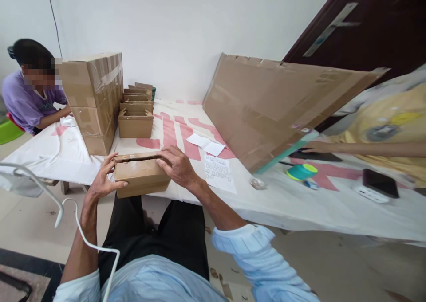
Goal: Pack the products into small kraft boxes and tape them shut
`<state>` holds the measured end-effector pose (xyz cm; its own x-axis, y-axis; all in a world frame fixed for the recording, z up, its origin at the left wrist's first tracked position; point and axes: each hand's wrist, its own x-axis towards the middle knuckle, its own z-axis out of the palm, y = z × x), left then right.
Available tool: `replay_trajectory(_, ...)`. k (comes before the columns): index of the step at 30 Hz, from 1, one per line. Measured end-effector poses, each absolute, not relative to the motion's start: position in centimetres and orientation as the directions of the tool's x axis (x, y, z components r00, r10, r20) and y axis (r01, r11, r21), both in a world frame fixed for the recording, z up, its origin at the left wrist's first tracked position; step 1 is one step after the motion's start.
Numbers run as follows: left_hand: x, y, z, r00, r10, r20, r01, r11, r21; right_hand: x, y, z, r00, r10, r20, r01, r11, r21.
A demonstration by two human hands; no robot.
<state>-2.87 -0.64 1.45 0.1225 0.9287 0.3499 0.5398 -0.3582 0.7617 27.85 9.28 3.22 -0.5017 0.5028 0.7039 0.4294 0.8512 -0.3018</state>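
Note:
A small brown cardboard box point(141, 178) is held at the front edge of the table, its top flap nearly level with a narrow dark gap along the rim. My left hand point(104, 178) grips the box's left end, thumb on the front face and fingers at the upper corner. Over its right end, my right hand point(178, 164) is closed, with fingers on the top flap and thumb at the front. Behind it a row of small open-topped cartons point(136, 125) stands on the table.
Taped brown boxes point(93, 84) are stacked at the left. A large cardboard panel point(273, 102) leans across the right side. Papers point(219, 173), a green tape roll point(301, 172) and a phone point(380, 183) lie on the table. One person point(33, 89) sits left; another person's arm point(359, 148) reaches in right.

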Motion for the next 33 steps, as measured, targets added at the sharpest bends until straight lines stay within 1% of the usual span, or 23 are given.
replay_trajectory(2, -2.7, -0.7, 1.6, 0.138, 0.914, 0.381, 0.563, -0.389, 0.73, 27.2, 9.3, 3.9, -0.51, 0.473, 0.718, 0.431, 0.863, -0.262)
replay_trajectory(4, -2.6, -0.6, 1.7, 0.151, 0.902, 0.404, 0.585, -0.411, 0.699, 26.3, 9.5, 4.4, -0.561, 0.45, 0.695, 0.422, 0.878, -0.227)
replay_trajectory(9, -2.7, -0.5, 1.3, 0.161, 0.892, 0.423, 0.604, -0.428, 0.672, 23.1, 10.2, 5.4, -0.73, 0.435, 0.527, 0.416, 0.895, -0.162)
replay_trajectory(12, -2.8, -0.4, 1.1, 0.165, 0.889, 0.427, 0.599, -0.434, 0.672, 21.3, 10.4, 5.7, -0.803, 0.418, 0.424, 0.389, 0.908, -0.157)
replay_trajectory(15, -2.8, -0.3, 0.9, 0.167, 0.885, 0.435, 0.6, -0.441, 0.668, 20.4, 10.5, 5.7, -0.819, 0.425, 0.386, 0.378, 0.905, -0.194)
replay_trajectory(18, -2.7, -0.3, 0.9, 0.164, 0.88, 0.445, 0.598, -0.447, 0.665, 20.1, 10.7, 5.4, -0.799, 0.447, 0.402, 0.368, 0.892, -0.261)
replay_trajectory(21, -2.5, -0.4, 0.9, 0.164, 0.877, 0.452, 0.592, -0.454, 0.666, 20.2, 11.0, 5.1, -0.765, 0.459, 0.451, 0.342, 0.884, -0.32)
replay_trajectory(27, -2.5, -0.4, 1.1, 0.171, 0.879, 0.444, 0.594, -0.452, 0.666, 19.6, 12.0, 4.5, -0.716, 0.47, 0.515, 0.28, 0.87, -0.405)
replay_trajectory(30, -2.6, -0.4, 1.0, 0.171, 0.882, 0.439, 0.596, -0.447, 0.667, 19.5, 11.8, 4.4, -0.702, 0.472, 0.533, 0.28, 0.871, -0.404)
replay_trajectory(33, -2.6, -0.3, 1.1, 0.163, 0.887, 0.433, 0.591, -0.439, 0.677, 20.1, 10.6, 4.3, -0.659, 0.464, 0.593, 0.322, 0.886, -0.335)
